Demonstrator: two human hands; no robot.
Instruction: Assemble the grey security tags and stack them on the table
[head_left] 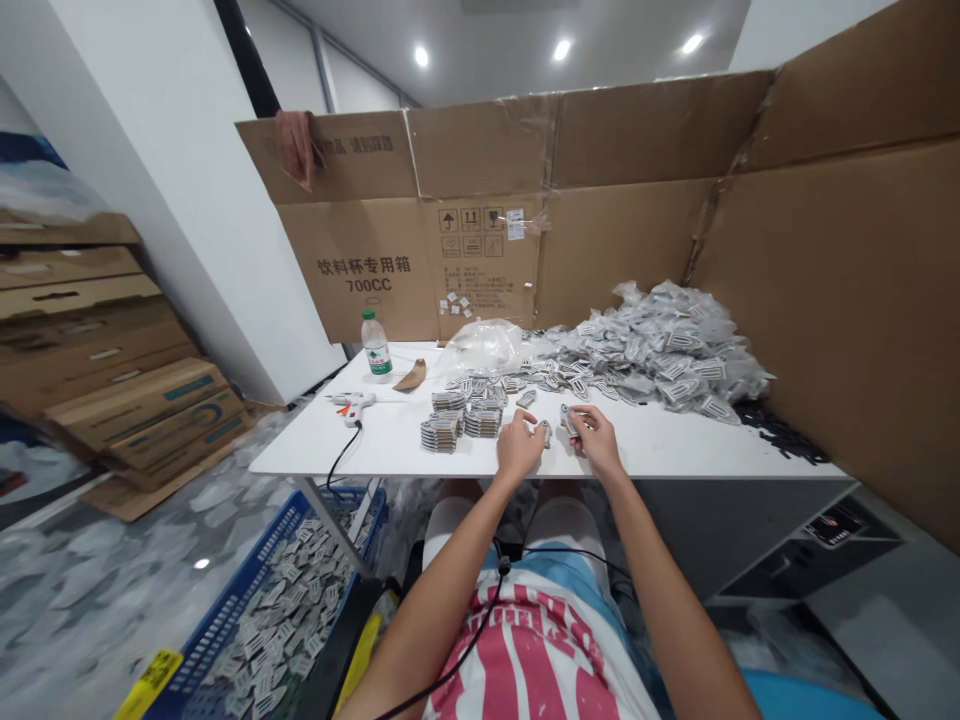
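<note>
My left hand [519,446] rests at the front of the white table [390,445], its fingers pinched on a small grey clip piece [544,432]. My right hand [596,436] is close beside it, fingers curled round another small grey clip piece [568,420]. The two pieces are a few centimetres apart. Just left of my hands stand several neat stacks of the same grey pieces [463,415]. Loose pieces [559,378] lie scattered behind my hands. A big heap of pieces in clear bags [664,350] fills the table's back right.
A glue gun [352,404] with a black cord lies at the table's left. A plastic bottle [376,347] and an empty clear bag [484,347] stand behind. Cardboard walls [840,300] enclose the back and right. A blue crate [262,620] of pieces sits on the floor, left.
</note>
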